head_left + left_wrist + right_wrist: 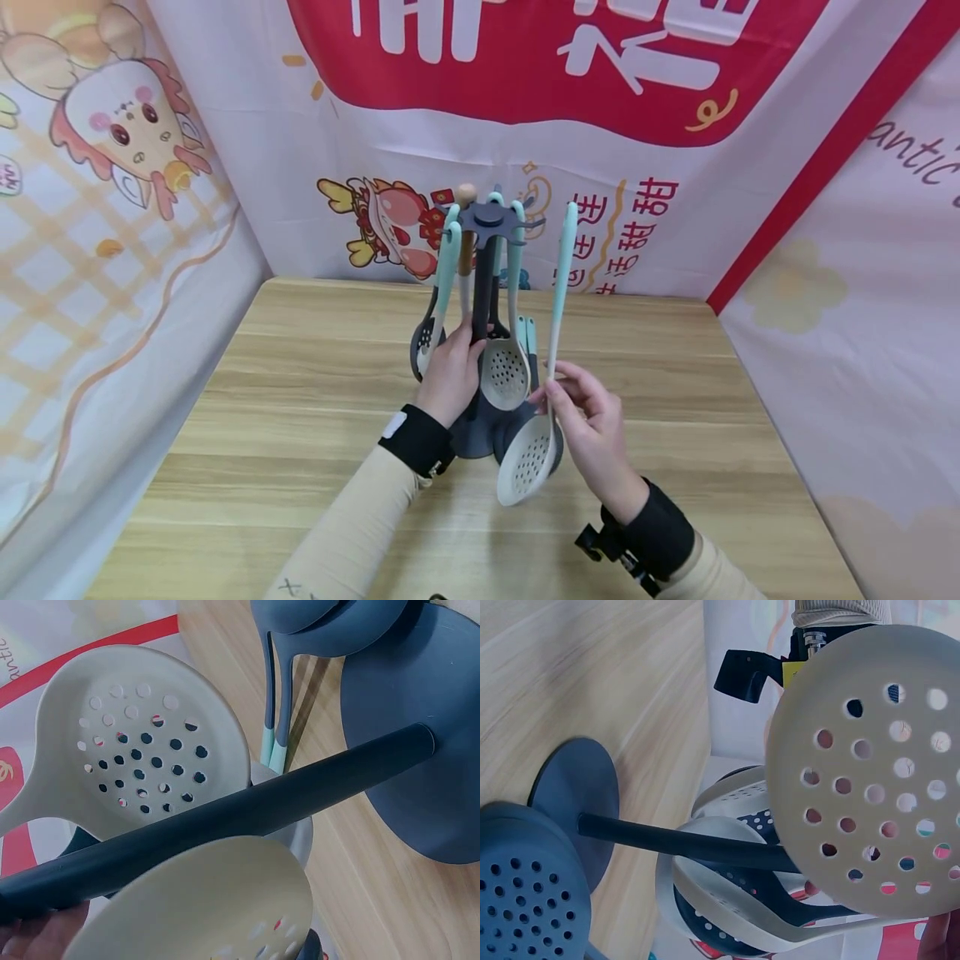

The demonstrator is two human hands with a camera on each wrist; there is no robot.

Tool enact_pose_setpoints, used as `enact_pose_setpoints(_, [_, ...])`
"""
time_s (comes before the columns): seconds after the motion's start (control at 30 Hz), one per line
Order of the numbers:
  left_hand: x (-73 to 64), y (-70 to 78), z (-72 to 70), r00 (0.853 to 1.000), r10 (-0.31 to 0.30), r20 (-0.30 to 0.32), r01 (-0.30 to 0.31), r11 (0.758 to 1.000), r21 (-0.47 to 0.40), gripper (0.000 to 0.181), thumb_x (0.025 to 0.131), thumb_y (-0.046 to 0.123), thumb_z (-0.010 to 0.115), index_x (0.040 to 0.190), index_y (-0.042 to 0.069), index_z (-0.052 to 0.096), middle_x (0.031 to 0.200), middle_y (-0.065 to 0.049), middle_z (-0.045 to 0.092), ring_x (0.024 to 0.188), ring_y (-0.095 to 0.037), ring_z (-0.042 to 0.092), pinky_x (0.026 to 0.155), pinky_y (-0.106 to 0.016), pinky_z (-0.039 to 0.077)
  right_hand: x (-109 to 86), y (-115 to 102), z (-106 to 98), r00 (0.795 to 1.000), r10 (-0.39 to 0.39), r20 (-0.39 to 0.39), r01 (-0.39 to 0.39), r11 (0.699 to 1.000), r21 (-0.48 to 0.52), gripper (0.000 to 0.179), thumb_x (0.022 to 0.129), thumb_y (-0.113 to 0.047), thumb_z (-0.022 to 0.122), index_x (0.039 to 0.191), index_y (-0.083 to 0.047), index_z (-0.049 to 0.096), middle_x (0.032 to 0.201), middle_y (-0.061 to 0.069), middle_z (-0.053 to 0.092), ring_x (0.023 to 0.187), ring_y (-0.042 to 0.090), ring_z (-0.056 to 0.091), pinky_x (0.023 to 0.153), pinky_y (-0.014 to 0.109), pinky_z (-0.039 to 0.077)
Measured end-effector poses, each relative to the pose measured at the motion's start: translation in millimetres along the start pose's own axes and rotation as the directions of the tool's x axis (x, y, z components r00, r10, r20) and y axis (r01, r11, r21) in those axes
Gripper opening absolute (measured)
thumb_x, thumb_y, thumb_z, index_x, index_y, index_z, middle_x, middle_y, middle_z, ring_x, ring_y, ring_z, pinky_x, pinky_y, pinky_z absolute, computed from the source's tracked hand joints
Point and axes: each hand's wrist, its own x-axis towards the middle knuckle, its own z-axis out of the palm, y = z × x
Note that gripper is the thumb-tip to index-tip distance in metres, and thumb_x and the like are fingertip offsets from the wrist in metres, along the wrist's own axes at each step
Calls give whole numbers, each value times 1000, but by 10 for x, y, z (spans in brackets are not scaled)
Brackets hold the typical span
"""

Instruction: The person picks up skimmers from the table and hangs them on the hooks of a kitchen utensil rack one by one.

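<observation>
My left hand (452, 375) grips the pole (482, 292) of a dark grey rotating utensil stand; its fingertips (45, 934) show beneath the pole in the left wrist view. My right hand (592, 417) pinches the shaft of a cream skimmer (528, 458) with a mint handle (567, 258). That skimmer is upright, bowl down, in front of the stand's right side and apart from its hooks. Its perforated bowl (885, 772) fills much of the right wrist view. Another cream slotted spoon (505, 373) hangs on the stand, with several more utensils around it.
Two dark utensils with mint handles (527, 333) lie beside the stand's round base (472, 437); one has a perforated head (529, 900). The wooden table (322, 375) meets printed cloth walls (262, 167) at the back and sides.
</observation>
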Motion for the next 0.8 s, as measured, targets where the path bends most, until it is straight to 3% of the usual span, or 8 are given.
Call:
enact_pose_setpoints(0.1, [-4,-20,21,1000,0,-18,0,1000,5,25,103,5,48,127,0,50,114,-18,69,110,-32,68,96,-46,55,-1,-3,5,1000,4,7,-4,1000,-16,21,96,7,54,116,11,60,82,25,69,70,6,67,67,23,59])
enact_pose_setpoints(0.3, [-14,-51,51,998,10,-59,-9,1000,13,23,103,7,50,126,1,51,109,-17,70,106,-32,70,92,-47,57,5,-1,10,1000,-15,7,15,999,-42,20,96,7,55,115,10,61,80,23,70,68,7,66,67,23,58])
enact_pose_setpoints(0.8, [0,-32,44,998,-26,-49,26,1000,-12,23,103,8,51,125,3,53,109,-16,70,107,-33,69,91,-49,57,12,5,17,998,-59,2,59,996,-70,21,94,9,56,114,9,63,76,21,70,63,12,64,62,24,56])
